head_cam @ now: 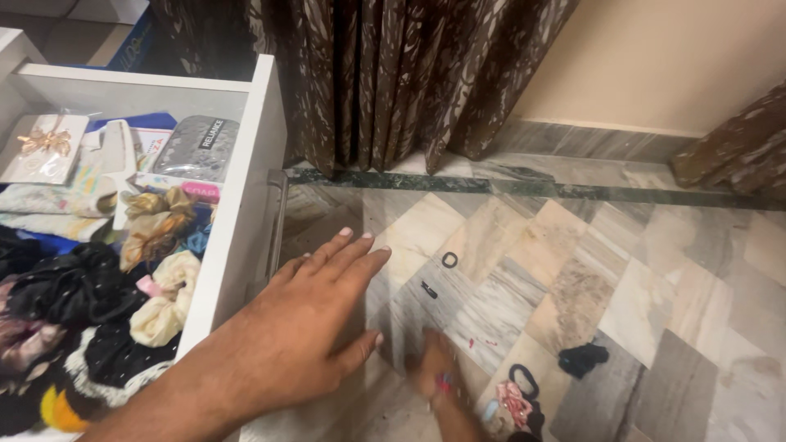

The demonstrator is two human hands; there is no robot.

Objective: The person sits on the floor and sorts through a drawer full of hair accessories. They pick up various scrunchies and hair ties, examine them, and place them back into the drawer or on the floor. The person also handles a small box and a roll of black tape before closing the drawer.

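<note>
While the left hand (307,323) lies flat with fingers spread, its grip released, just beside the white drawer (237,205) front, the blurred right hand (434,372) reaches low over the floor (671,270) near pink and black hair ties (517,397); its grip cannot be told

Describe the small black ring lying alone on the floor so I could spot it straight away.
Start at the open white drawer on the left, then look right across the marble floor past the fingertips of the outstretched left hand. The black ring lies there flat and alone. Unlike the black hair band lower down, it is smaller and touches nothing.
</note>
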